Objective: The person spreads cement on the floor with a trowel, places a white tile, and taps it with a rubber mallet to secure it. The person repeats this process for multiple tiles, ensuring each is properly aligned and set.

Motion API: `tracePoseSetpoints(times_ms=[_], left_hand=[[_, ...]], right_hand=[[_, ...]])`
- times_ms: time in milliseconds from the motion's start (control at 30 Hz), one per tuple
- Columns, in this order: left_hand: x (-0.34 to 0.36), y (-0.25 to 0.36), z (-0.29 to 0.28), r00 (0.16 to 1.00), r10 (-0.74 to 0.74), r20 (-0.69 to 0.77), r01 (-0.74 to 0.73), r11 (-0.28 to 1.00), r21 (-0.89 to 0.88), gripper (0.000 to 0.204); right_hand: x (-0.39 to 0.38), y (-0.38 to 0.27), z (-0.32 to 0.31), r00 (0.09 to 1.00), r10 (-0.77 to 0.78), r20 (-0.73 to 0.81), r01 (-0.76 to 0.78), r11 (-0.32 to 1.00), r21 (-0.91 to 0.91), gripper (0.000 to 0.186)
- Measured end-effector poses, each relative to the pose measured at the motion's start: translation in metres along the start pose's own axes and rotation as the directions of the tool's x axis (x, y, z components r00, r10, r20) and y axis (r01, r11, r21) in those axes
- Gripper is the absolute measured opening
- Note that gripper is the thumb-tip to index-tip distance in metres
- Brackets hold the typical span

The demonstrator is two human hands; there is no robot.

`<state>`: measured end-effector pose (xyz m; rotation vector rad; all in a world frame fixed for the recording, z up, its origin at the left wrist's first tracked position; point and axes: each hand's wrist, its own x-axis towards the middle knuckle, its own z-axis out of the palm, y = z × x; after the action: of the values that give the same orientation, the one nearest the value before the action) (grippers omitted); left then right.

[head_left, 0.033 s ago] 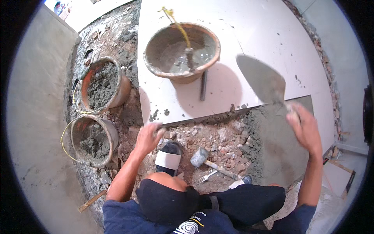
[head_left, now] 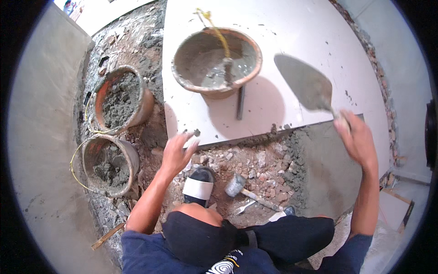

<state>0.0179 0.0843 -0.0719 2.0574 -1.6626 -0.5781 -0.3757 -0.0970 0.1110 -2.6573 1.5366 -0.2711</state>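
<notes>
Grey steel, a broad pointed trowel, hangs over the near-right part of the large white tile, its tip aimed far and left. From here I see the person's right hand with fingers wrapped firmly round the handle. The left hand is loosely spread, thumb apart, nothing visible in its grip, by the tile's near-left corner; whether it touches I can't tell. Farther off on the tile stands a mortar-smeared round bucket of wet grey mix, a yellow cord at its rim. A smooth grey mortar bed lies at right. Between the hands, on reddish rubble, rests a wooden-handled mallet, a white fork just beside it.
</notes>
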Motion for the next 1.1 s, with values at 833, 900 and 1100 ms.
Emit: tracePoseSetpoints(times_ms=[833, 900, 1100], left_hand=[[0.172, 0.052, -0.006, 0.943, -0.161, -0.290, -0.153, 0.566, -0.810, 0.036], [0.156, 0.027, -0.002, 0.850, -0.145, -0.507, -0.168, 0.836, -0.522, 0.044], [0.151, 0.018, 0.015, 0.774, -0.475, -0.418, 0.019, 0.678, -0.735, 0.080]], right_hand=[[0.261, -0.158, 0.157, 0.661, 0.055, 0.748, -0.471, 0.806, 0.358, 0.037], [0.254, -0.160, 0.153, 0.678, 0.109, 0.727, -0.456, 0.838, 0.300, 0.039], [0.233, -0.150, 0.145, 0.717, 0.102, 0.690, -0.458, 0.815, 0.356, 0.042]])
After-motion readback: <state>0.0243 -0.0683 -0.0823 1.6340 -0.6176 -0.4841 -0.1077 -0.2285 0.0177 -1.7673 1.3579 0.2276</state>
